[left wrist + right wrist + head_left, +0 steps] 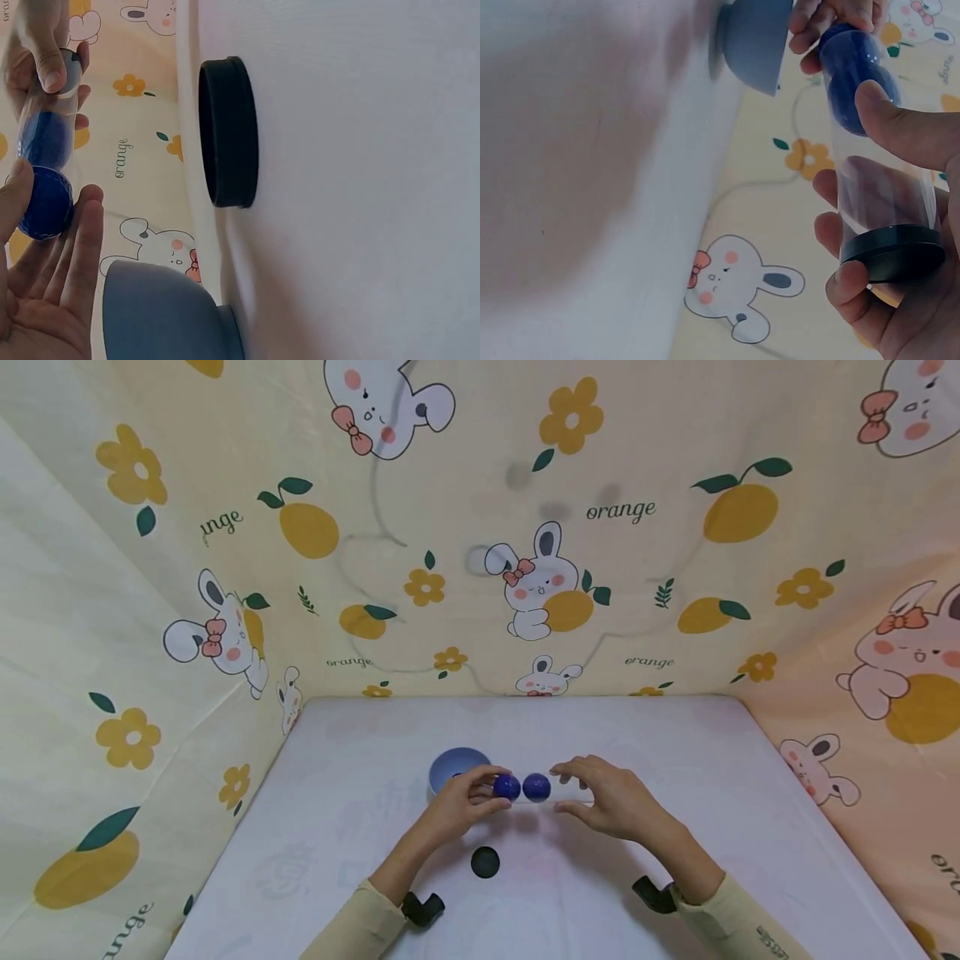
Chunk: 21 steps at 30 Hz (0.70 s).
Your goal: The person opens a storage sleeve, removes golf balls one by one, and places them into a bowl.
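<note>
My left hand (459,807) pinches a blue ball (506,787) between thumb and fingers, at the open end of a clear tube (855,180). Around that tube curl the fingers and thumb of my right hand (615,797), which holds it lying sideways above the table. A second blue ball (537,787) sits inside the tube, near the left hand's ball. The tube's far end carries a black end cap (896,255), beside the right palm. On the table nearer me lies a loose black cap (485,862). Behind the left hand stands a blue bowl (448,763), its inside partly hidden.
A white-covered table (345,777) lies below both hands. Patterned cloth (465,635) with rabbits and oranges rises at the back and both sides. Black wrist devices (423,910) sit at the cuffs of both sleeves.
</note>
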Each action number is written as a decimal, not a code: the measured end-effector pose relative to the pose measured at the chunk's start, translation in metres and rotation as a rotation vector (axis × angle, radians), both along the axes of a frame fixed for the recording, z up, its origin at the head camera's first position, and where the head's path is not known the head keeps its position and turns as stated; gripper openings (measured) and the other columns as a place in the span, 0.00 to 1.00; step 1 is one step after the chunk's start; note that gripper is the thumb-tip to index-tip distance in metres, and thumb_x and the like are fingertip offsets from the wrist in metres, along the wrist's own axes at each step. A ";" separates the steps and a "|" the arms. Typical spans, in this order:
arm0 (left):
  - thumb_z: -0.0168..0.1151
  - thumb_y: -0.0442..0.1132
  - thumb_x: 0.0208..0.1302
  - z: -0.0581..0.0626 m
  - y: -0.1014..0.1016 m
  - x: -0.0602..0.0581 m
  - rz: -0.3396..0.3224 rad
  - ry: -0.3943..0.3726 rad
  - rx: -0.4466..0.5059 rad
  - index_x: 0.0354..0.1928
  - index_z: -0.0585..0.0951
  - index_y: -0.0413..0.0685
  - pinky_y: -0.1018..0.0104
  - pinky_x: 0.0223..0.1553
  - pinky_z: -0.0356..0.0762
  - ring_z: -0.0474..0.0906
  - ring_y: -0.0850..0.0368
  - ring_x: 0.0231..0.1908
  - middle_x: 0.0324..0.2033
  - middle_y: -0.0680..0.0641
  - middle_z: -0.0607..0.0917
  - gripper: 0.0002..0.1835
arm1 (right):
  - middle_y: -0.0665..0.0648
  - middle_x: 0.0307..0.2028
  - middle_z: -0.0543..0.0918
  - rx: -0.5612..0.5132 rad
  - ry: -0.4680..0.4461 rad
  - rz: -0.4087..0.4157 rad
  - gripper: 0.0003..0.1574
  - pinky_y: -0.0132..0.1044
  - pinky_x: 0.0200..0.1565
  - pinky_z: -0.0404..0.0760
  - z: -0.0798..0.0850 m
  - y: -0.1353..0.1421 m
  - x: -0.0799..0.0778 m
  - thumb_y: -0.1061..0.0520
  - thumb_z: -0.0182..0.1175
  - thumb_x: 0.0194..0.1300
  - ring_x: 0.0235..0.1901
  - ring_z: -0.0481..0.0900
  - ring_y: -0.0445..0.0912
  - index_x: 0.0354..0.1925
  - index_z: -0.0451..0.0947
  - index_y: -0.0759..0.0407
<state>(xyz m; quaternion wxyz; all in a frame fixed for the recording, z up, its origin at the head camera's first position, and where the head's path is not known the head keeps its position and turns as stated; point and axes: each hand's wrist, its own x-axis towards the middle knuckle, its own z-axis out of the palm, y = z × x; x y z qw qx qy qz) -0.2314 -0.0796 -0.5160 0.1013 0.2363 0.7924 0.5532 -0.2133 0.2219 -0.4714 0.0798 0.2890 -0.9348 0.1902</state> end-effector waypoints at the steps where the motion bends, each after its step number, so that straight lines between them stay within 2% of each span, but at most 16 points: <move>1: 0.73 0.48 0.72 0.001 -0.001 0.000 -0.001 -0.001 0.001 0.68 0.81 0.58 0.64 0.54 0.87 0.88 0.56 0.54 0.59 0.48 0.87 0.25 | 0.47 0.47 0.88 -0.006 -0.002 0.000 0.32 0.32 0.32 0.78 0.000 0.000 0.000 0.43 0.78 0.66 0.41 0.84 0.45 0.64 0.83 0.49; 7: 0.73 0.50 0.72 0.005 -0.008 -0.002 0.025 0.008 -0.029 0.70 0.80 0.59 0.63 0.58 0.86 0.86 0.55 0.57 0.60 0.49 0.86 0.27 | 0.48 0.47 0.87 -0.027 -0.012 -0.005 0.32 0.32 0.32 0.77 -0.002 0.000 0.000 0.43 0.78 0.66 0.41 0.84 0.48 0.64 0.83 0.50; 14: 0.74 0.45 0.71 0.010 -0.017 -0.009 0.104 0.098 -0.104 0.69 0.80 0.54 0.58 0.60 0.85 0.86 0.53 0.56 0.58 0.46 0.86 0.26 | 0.50 0.48 0.87 -0.043 -0.008 -0.003 0.32 0.32 0.31 0.77 -0.003 0.000 0.001 0.43 0.78 0.65 0.41 0.83 0.48 0.64 0.84 0.51; 21: 0.75 0.45 0.71 0.007 -0.025 -0.014 0.166 0.161 -0.158 0.67 0.80 0.56 0.52 0.61 0.85 0.86 0.50 0.57 0.58 0.46 0.87 0.25 | 0.50 0.48 0.88 -0.047 0.005 0.004 0.32 0.31 0.31 0.76 -0.005 -0.001 0.001 0.44 0.78 0.65 0.40 0.82 0.45 0.63 0.84 0.51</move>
